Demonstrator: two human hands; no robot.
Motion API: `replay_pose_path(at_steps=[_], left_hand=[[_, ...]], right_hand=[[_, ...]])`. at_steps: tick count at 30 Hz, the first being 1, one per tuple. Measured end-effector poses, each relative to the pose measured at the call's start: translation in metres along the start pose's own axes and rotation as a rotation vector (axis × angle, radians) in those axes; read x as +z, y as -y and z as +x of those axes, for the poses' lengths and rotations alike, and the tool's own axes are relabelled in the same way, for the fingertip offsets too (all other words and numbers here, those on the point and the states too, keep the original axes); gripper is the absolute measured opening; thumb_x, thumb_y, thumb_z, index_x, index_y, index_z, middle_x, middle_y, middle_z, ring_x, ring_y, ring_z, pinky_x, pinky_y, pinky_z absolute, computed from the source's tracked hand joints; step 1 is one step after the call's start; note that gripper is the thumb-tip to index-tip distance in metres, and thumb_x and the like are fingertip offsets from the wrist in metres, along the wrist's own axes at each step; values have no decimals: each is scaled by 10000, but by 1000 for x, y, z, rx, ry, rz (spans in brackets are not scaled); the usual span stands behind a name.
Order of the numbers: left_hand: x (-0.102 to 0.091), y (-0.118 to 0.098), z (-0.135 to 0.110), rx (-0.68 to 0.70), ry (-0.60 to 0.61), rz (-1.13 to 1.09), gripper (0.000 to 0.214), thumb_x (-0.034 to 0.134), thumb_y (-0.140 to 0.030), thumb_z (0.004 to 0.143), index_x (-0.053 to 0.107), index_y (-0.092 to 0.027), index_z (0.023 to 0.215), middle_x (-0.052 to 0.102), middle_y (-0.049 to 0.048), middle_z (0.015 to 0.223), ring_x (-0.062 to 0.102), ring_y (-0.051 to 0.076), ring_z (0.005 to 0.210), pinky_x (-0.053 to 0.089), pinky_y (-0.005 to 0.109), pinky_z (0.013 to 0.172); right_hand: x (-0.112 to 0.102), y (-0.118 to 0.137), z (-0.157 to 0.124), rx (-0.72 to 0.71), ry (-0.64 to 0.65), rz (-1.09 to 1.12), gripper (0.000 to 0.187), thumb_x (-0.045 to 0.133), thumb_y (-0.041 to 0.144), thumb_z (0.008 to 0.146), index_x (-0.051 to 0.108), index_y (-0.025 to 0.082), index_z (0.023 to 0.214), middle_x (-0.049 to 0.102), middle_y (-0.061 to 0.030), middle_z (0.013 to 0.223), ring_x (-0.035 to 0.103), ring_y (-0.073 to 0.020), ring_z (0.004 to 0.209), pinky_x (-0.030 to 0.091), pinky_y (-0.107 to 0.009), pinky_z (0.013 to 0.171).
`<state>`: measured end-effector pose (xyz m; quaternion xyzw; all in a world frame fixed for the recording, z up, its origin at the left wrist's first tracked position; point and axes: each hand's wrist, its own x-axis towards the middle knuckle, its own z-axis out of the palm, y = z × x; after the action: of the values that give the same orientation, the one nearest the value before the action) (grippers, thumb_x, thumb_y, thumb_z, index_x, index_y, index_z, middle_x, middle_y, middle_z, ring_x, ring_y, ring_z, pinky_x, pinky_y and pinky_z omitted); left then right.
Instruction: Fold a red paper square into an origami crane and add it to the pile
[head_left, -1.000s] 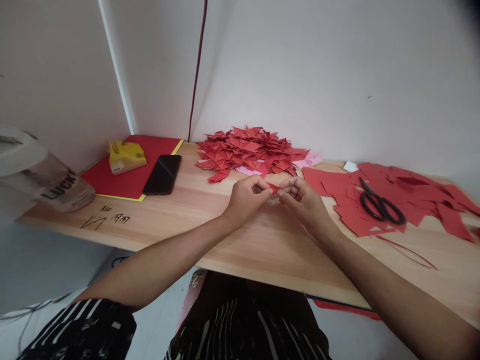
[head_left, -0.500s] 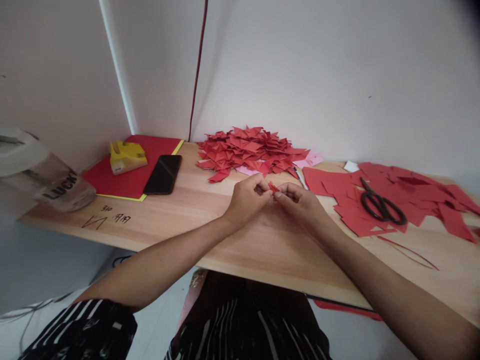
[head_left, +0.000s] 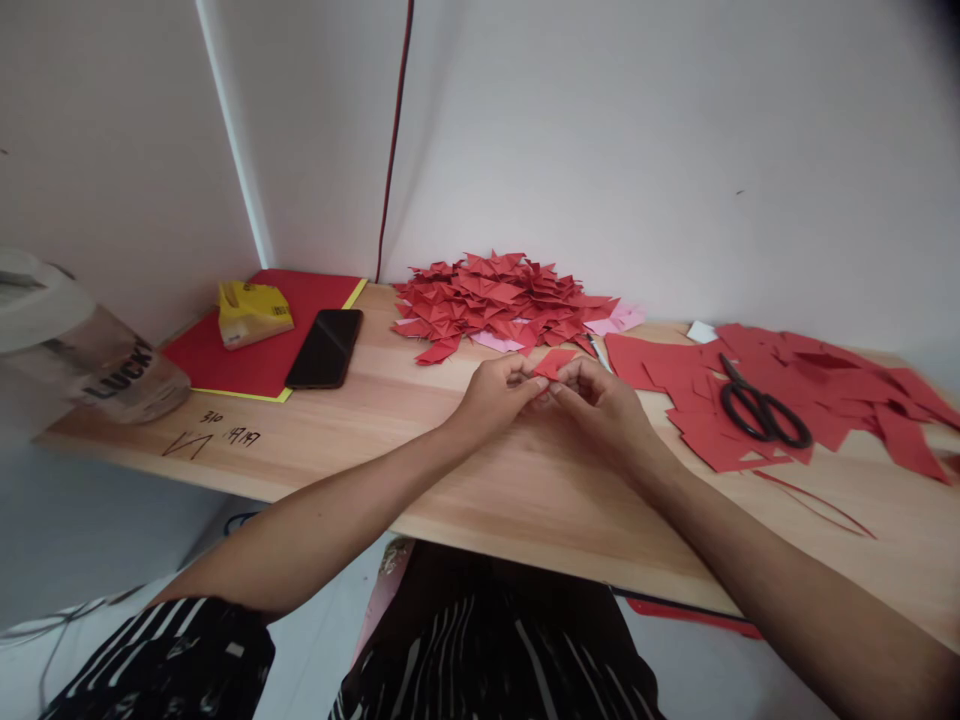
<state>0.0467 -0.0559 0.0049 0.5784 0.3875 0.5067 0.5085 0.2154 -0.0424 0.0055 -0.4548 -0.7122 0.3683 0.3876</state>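
Observation:
Between my two hands is a small folded piece of red paper (head_left: 553, 363), held just above the wooden table. My left hand (head_left: 501, 393) pinches its left side with thumb and fingers. On the other side my right hand (head_left: 600, 398) grips it the same way, its thumb close to the left one. The fingers cover the paper's lower part. Right behind the hands rises a pile of folded red paper pieces (head_left: 495, 295), with some pink paper (head_left: 616, 320) showing at its edge.
Black-handled scissors (head_left: 761, 405) lie on loose red paper sheets (head_left: 705, 420) at the right, near thin red strips (head_left: 817, 503). To the left are a black phone (head_left: 326, 348), a red sheet (head_left: 247, 370), a yellow packet (head_left: 255, 315) and a clear "LUCKY" bottle (head_left: 124, 375).
The red paper has turned between my fingers, so a broader flat face now shows above them. Both hands stay in nearly the same place.

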Motion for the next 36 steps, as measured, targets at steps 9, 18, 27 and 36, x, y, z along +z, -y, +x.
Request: replay_pose_path(at_steps=[9,18,27,36], left_hand=[[-4,2,0,1,35,41,61,595,-183,770,554,-139,762,603,-8,610,539,72,498,436,197,520],[-5,7,3,-41,6,30,128,577,-155,769,493,-164,865,587,-45,578,560,79,491,438,191,527],[-2,6,0,15,20,226,131,531,-122,773,500,-175,889,575,-56,612,519,73,506,393,196,547],[-1,0,-4,100,-18,284,270,504,-86,771,463,-204,1011,511,-89,587,487,83,544,365,206,589]], right_hand=[[0,-3,0,-59,118,-83,229,557,374,868,514,203,723,486,28,644,414,-120,584,317,-268,555],[-2,1,1,-18,126,-6,241,568,407,852,528,210,719,503,29,634,409,-117,552,320,-258,522],[0,0,2,34,106,-35,216,608,383,812,520,209,719,505,38,619,401,-113,548,292,-255,516],[-5,2,2,75,166,-26,271,599,427,806,535,200,673,511,29,585,381,-104,503,270,-257,494]])
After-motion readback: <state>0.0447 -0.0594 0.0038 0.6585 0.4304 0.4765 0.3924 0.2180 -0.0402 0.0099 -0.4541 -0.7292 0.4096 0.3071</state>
